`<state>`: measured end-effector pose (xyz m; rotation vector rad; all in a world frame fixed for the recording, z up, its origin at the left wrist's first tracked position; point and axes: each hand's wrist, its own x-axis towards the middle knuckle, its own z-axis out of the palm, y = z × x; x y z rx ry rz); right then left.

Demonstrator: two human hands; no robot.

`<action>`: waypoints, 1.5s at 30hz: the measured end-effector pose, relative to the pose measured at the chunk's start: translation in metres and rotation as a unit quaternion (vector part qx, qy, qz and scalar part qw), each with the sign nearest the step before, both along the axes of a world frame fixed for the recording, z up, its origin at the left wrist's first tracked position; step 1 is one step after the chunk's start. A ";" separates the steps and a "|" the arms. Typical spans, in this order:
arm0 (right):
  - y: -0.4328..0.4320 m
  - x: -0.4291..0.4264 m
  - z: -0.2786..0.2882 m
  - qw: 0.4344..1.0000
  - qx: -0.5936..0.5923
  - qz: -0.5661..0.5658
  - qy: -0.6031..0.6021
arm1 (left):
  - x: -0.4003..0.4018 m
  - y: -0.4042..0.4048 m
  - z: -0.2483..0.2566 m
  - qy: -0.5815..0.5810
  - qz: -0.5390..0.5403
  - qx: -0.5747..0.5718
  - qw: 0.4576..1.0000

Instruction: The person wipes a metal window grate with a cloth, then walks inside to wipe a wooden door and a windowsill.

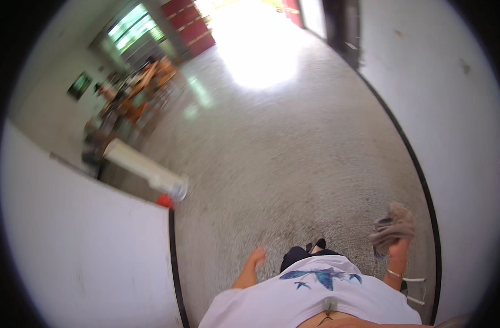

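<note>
My right hand [398, 247] grips a bunched grey-brown cloth [393, 228], out beside my body near the right wall. Several soft folds show in the cloth, along with a darker grey part at its left side. My left hand [258, 256] hangs over the floor to the left of my legs, blurred by motion. No object shows in it, and whether its fingers are curled or apart is not clear.
Speckled floor [291, 164] runs toward a bright doorway [258, 45]. A white wall [90, 238] ends at a corner on the left; beyond it are a tall white object [141, 166] and a red item [164, 200]. Wooden furniture [135, 98] lines the far left. White metal bars [416, 280] stand by the right wall [446, 123].
</note>
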<state>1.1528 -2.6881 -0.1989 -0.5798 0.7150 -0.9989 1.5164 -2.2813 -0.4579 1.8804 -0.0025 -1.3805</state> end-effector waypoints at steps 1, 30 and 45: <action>-0.017 0.018 0.007 1.000 0.013 -0.008 0.025 | -0.002 0.030 -0.005 0.057 0.134 -0.041 0.988; -0.518 0.418 -0.001 0.903 0.077 0.010 0.422 | 0.514 -0.795 0.109 -0.192 -0.138 -0.144 0.961; -0.793 0.710 0.027 0.987 -0.016 0.059 0.149 | 0.659 -0.733 0.008 0.102 0.070 0.188 0.974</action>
